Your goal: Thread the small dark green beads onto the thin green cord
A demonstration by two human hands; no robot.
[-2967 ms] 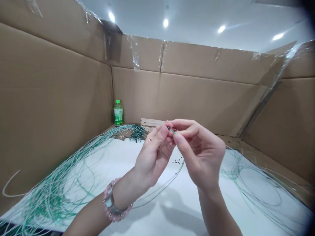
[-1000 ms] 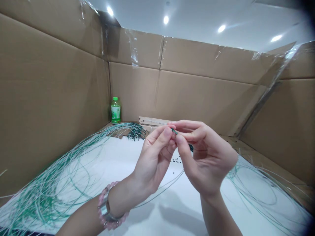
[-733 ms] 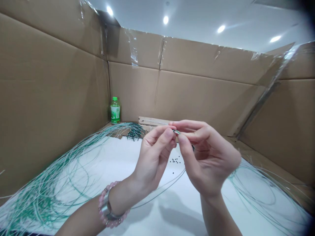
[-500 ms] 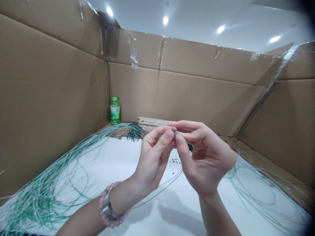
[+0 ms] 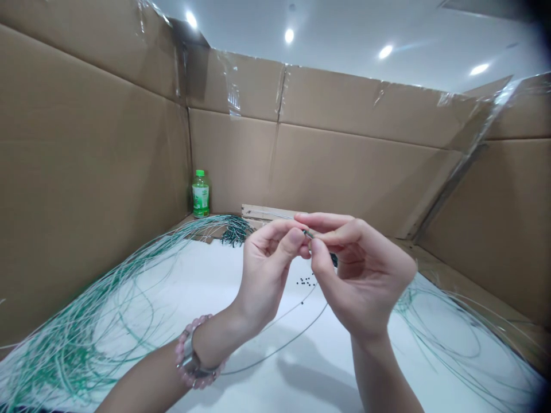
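Observation:
My left hand [image 5: 269, 267] and my right hand [image 5: 364, 267] meet above the middle of the white table. Thumb and fingers of each are pinched on a small dark green wire end [image 5: 308, 233], whose fine detail is mostly covered by fingertips. Below the hands a thin wire [image 5: 301, 332] curves down leftward, passing behind my left wrist. Several tiny black beads [image 5: 306, 281] lie scattered on the tabletop under my fingers. Behind my right hand, a dark green bunch [image 5: 334, 259] is partly hidden.
Many green and white wires [image 5: 69, 350] spread along the left, with dark green ends [image 5: 236, 231] bunched at the back. More loose wires [image 5: 447, 344] lie right. A green bottle [image 5: 201, 195] stands in the back left corner. Cardboard walls [image 5: 344, 178] surround the white table [image 5: 258, 390].
My fingertips have drawn slightly apart, showing a bit more of the wire end between them. The hanging wire has swung into a wider curve, lower and to the right.

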